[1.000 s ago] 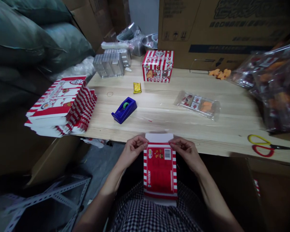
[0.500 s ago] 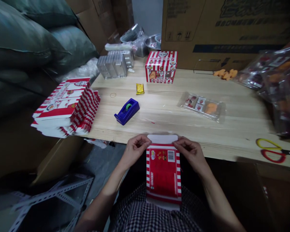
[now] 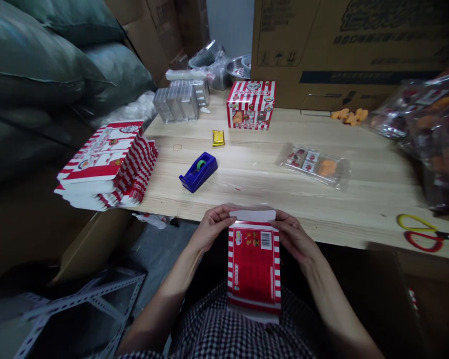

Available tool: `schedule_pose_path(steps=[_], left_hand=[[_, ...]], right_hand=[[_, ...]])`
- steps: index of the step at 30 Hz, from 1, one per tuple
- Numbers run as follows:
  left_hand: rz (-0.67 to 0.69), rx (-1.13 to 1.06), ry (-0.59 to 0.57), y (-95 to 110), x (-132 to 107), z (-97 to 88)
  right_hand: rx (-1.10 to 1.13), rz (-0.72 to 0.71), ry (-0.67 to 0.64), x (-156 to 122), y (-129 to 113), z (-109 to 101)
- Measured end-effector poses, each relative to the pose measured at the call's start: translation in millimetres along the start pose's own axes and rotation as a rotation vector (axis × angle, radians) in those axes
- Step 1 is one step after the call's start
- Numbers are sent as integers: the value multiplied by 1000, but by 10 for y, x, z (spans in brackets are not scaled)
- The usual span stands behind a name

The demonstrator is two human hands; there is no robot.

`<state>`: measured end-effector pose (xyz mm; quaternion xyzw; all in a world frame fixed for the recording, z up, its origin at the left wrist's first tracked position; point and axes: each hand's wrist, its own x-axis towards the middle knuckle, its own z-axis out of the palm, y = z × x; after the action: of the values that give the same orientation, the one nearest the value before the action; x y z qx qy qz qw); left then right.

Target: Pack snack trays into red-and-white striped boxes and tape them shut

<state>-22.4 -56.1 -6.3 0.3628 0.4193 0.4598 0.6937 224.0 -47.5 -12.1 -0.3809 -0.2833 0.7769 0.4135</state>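
A flat red-and-white striped carton (image 3: 253,269) with a barcode hangs in front of my lap, its white end flap at the top by the table's front edge. My left hand (image 3: 216,225) pinches the carton's upper left corner between thumb and fingers. At the upper right corner my right hand (image 3: 291,232) grips it the same way, fingers partly behind the flap. Beyond my hands, a blue tape dispenser (image 3: 199,172) with green tape lies on the table, and a clear packet of small items (image 3: 314,165) rests to the right.
A stack of flat striped cartons (image 3: 107,162) stands at the left edge. Farther back are an assembled striped box (image 3: 251,105), a gold sachet (image 3: 218,138) and clear plastic trays (image 3: 176,103). Scissors (image 3: 421,232) lie at the right, below piled clear packets (image 3: 437,144).
The fingers of both hands have shifted slightly behind the top flap, which now looks narrower and more tilted. The carton stays in both hands.
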Motion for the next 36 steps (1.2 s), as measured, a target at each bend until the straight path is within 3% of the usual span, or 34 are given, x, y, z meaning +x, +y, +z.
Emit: schedule_pose_path(steps=[6, 10, 16, 21, 24, 27, 30, 36], left_hand=[[-17, 50, -54, -8, 63, -13], [-35, 88, -86, -15, 103, -17], [130, 238, 9, -114, 80, 44], [194, 401, -125, -129, -3, -19], [190, 461, -193, -100, -51, -54], [180, 471, -197, -33, -58, -31], [125, 484, -170, 84, -8, 36], [50, 546, -248, 237, 120, 95]], right_hand=[[73, 79, -42, 46, 5, 48], [80, 53, -16, 72, 10, 46], [-42, -64, 19, 49, 73, -38], [-175, -119, -107, -55, 97, -179], [-253, -125, -151, -112, 75, -202], [-330, -135, -99, -144, 20, -135], [-379, -126, -69, -161, -86, -37], [-395, -30, -122, -150, -227, 33]])
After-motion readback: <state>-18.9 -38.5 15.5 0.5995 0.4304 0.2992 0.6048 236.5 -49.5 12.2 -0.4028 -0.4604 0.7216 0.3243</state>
